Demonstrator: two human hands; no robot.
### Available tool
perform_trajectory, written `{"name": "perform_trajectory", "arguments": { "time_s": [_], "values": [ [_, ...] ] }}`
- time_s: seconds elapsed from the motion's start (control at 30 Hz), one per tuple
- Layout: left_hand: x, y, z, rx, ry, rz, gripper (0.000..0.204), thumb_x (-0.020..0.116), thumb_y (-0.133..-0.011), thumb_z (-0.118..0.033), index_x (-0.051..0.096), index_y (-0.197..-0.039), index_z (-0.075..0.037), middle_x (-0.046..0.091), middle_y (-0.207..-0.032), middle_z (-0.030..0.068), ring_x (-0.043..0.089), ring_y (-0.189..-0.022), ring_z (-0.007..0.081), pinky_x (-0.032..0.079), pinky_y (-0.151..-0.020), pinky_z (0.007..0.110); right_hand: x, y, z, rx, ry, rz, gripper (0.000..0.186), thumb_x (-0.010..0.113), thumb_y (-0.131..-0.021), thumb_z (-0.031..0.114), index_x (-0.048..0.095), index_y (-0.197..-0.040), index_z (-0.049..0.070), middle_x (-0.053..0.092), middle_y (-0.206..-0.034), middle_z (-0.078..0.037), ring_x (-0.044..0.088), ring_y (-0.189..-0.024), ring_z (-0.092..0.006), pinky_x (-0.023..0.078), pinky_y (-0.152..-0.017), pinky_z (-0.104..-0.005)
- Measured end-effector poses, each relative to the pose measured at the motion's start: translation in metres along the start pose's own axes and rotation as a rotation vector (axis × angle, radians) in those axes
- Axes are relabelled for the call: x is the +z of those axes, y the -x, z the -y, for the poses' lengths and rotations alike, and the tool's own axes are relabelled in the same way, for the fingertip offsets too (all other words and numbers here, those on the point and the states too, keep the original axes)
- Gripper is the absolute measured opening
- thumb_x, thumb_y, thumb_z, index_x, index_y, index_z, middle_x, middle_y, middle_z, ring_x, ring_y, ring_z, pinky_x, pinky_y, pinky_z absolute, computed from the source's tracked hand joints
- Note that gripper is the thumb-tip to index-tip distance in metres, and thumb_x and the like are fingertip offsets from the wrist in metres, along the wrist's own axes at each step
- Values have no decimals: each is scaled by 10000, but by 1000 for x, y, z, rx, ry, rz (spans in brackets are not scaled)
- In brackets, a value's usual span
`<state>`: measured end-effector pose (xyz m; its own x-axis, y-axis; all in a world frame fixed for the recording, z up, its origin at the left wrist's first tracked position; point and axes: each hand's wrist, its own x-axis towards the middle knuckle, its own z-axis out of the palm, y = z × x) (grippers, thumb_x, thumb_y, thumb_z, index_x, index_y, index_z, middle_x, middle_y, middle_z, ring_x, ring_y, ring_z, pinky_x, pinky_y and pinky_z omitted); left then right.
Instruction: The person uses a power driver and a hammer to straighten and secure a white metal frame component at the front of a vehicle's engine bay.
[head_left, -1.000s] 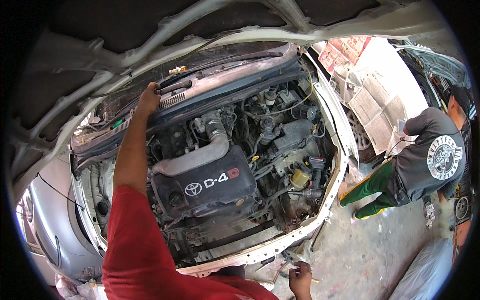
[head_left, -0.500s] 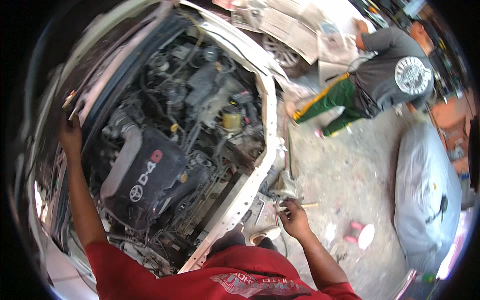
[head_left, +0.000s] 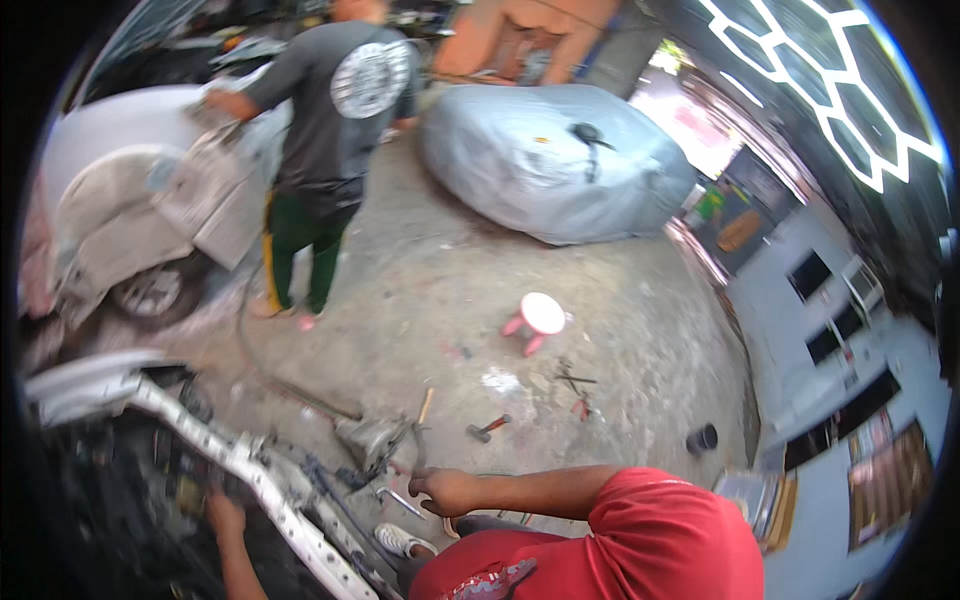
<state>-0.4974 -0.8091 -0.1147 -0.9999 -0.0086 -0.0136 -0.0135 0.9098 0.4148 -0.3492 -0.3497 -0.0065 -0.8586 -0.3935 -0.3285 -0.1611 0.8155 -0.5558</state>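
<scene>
My right hand (head_left: 447, 490) is out over the concrete floor, beside the car's bare front frame. Its fingers are closed on the curved grey end of a tool with a pale wooden handle (head_left: 426, 405); the tool's exact kind is unclear. Over the dark engine bay (head_left: 110, 490) is my left hand (head_left: 226, 515), near the yellowish reservoir (head_left: 188, 494). Blur hides whether those fingers hold anything. The white front crossmember (head_left: 250, 470) runs between my two arms. A bent metal bar (head_left: 400, 502) lies on the floor close to my right hand.
A co-worker (head_left: 330, 130) stands at a paper-masked white car (head_left: 110, 190). On the floor are a hammer (head_left: 488, 428), a pink-legged stool (head_left: 542, 315), a grey metal part (head_left: 370, 445), a hose (head_left: 290, 393) and a dark bucket (head_left: 702, 438). A covered car (head_left: 540, 160) stands beyond.
My view has swung to the right. My left hand has left the far edge of the engine bay and come over its near part. My right hand still has the wooden-handled tool.
</scene>
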Motion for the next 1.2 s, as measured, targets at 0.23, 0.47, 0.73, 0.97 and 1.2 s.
{"name": "perform_trajectory", "arguments": {
  "time_s": [0.23,0.47,0.73,0.97,1.2],
  "values": [
    [148,-86,28,-96,-175,37,362,576,-940,-195,571,-1223,30,664,-1164,230,657,-1080,355,526,-922,416,-3,117,-55,355,109,-40,309,654,-819,178,629,-1107,67,609,-1136,-170,612,-1063,-384,508,-896,-474],
    [152,-115,56,-306,164,12,370,534,-969,-296,622,-1234,-53,672,-1211,181,667,-1084,305,526,-917,420,20,144,-66,431,41,8,359,675,-833,220,627,-1157,72,620,-1173,-191,625,-1056,-394,509,-914,-464],
    [124,-89,39,-198,69,-186,352,478,-967,-214,592,-1198,27,612,-1176,298,577,-1084,497,480,-902,536,29,152,-74,337,26,84,374,674,-843,226,630,-1188,86,625,-1189,-180,641,-1039,-369,519,-903,-450],
    [94,-89,22,-205,222,-167,404,575,-927,-229,587,-1276,-27,611,-1202,296,588,-1117,462,460,-955,504,17,137,-62,277,35,109,377,657,-867,237,612,-1206,79,601,-1216,-175,643,-1025,-367,521,-895,-443],
    [99,-118,38,9,-51,-117,427,680,-835,-262,638,-1178,-12,640,-1157,261,626,-1049,443,515,-901,492,21,133,-56,283,32,152,384,656,-878,253,608,-1217,79,600,-1214,-174,645,-1012,-365,521,-895,-441]
  ]
}}
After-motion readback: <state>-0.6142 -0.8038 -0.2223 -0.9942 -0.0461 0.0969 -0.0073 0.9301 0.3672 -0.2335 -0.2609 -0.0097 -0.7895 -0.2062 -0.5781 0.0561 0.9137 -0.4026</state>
